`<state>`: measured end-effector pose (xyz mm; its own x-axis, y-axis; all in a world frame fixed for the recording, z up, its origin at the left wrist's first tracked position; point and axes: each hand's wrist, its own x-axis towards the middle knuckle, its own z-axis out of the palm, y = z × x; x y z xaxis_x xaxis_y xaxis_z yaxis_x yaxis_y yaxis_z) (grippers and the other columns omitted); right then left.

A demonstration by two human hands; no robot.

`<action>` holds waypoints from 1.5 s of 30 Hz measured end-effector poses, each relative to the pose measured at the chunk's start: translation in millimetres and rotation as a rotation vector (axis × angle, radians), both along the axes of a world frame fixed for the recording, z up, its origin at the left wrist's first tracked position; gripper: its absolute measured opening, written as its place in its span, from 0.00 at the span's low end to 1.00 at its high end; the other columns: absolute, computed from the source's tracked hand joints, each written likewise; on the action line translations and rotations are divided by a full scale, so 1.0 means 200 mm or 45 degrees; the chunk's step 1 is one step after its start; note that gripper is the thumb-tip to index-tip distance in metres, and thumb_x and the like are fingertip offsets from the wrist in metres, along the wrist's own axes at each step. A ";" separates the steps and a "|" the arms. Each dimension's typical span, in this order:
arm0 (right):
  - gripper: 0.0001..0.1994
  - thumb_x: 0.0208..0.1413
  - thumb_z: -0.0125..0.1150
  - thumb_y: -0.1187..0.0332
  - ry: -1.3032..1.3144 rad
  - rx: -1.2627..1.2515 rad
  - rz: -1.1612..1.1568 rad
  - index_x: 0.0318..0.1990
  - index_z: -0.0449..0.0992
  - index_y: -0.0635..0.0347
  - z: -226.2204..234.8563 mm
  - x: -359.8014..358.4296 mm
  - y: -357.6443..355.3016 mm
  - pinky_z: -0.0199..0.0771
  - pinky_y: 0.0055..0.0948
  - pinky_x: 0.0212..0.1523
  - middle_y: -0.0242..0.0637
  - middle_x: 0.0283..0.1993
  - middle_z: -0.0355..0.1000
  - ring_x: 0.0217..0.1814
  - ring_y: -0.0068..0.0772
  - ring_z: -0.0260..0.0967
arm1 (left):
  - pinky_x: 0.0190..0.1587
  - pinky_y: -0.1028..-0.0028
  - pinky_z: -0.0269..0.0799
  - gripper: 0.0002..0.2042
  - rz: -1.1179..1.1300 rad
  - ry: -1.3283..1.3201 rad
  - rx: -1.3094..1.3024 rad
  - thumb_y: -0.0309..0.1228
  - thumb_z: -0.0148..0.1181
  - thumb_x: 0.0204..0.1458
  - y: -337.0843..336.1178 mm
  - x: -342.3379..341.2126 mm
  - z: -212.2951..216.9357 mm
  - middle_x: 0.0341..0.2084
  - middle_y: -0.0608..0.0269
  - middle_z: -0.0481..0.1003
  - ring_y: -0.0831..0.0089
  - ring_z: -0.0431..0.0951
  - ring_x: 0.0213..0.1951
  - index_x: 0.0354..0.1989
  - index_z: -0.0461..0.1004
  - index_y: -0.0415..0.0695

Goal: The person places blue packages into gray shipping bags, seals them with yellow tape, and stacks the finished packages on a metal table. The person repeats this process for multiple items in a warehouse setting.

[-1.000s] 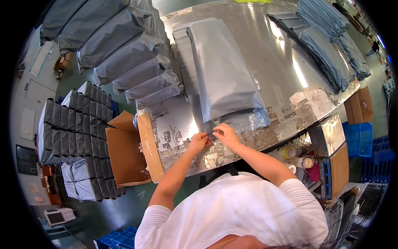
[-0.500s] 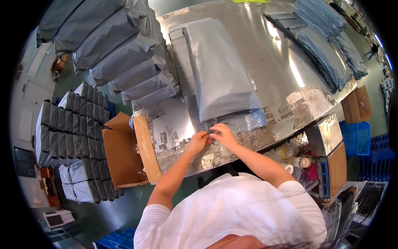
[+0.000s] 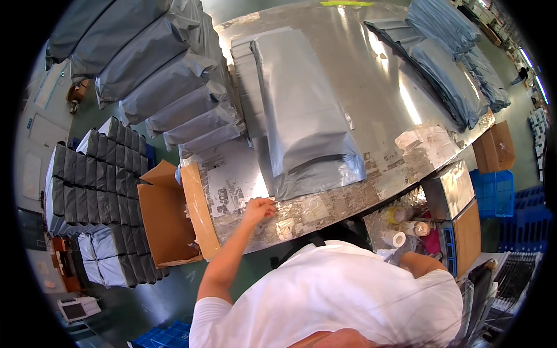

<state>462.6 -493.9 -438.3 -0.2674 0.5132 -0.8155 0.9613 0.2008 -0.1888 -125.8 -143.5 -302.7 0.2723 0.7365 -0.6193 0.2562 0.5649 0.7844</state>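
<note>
A large grey plastic bag lies lengthwise on the metal-topped table, its near end flattened and creased toward me. At that end's left corner is my left hand, fingers curled together and the tips pinched at the bag's edge. My right forearm is bent down at my right side, beside a shelf under the table edge. My right hand itself is hidden there. Close by on that shelf are a white tape roll and a brownish roll.
Stacked grey-wrapped bundles rise at the left. An open cardboard box stands against the table's left end. More grey bags lie at the far right, above a blue crate. Black-and-white packs are piled on the floor.
My right hand has left the bag's near end and gone down to my right side. My left hand has shifted slightly left and toward me. The bag's end flap now lies extended nearer the table edge.
</note>
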 end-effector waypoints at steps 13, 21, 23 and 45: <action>0.13 0.41 0.52 0.73 0.659 1.387 0.708 0.39 0.72 0.53 1.07 -0.66 2.12 0.58 0.35 0.60 0.38 0.52 0.65 0.57 0.38 0.61 | 0.59 0.64 0.57 0.17 -1.500 0.746 2.056 0.22 0.48 0.44 0.51 0.15 0.26 0.50 0.57 0.66 0.64 0.64 0.54 0.46 0.68 0.47; 0.04 0.47 0.54 0.72 1.197 1.347 -0.343 0.29 0.70 0.63 1.05 -0.63 1.97 0.69 0.31 0.38 0.38 0.32 0.72 0.37 0.38 0.70 | 0.33 0.66 0.69 0.02 -0.289 0.573 1.765 0.21 0.54 0.42 0.31 0.22 0.41 0.24 0.52 0.72 0.58 0.73 0.28 0.26 0.70 0.39; 0.07 0.51 0.53 0.71 1.290 1.323 -0.666 0.25 0.68 0.64 1.08 -0.68 1.92 0.66 0.28 0.30 0.37 0.25 0.68 0.29 0.31 0.67 | 0.26 0.69 0.62 0.07 0.128 0.560 1.605 0.24 0.52 0.49 0.20 0.21 0.34 0.17 0.57 0.67 0.64 0.66 0.21 0.20 0.66 0.39; 0.20 0.56 0.45 0.57 0.723 0.710 -1.250 0.53 0.63 0.58 0.72 -0.90 2.12 0.65 0.38 0.48 0.47 0.44 0.69 0.47 0.44 0.66 | 0.36 0.69 0.67 0.11 0.308 0.798 0.853 0.34 0.45 0.55 0.33 0.27 -0.15 0.26 0.57 0.72 0.71 0.72 0.31 0.37 0.71 0.39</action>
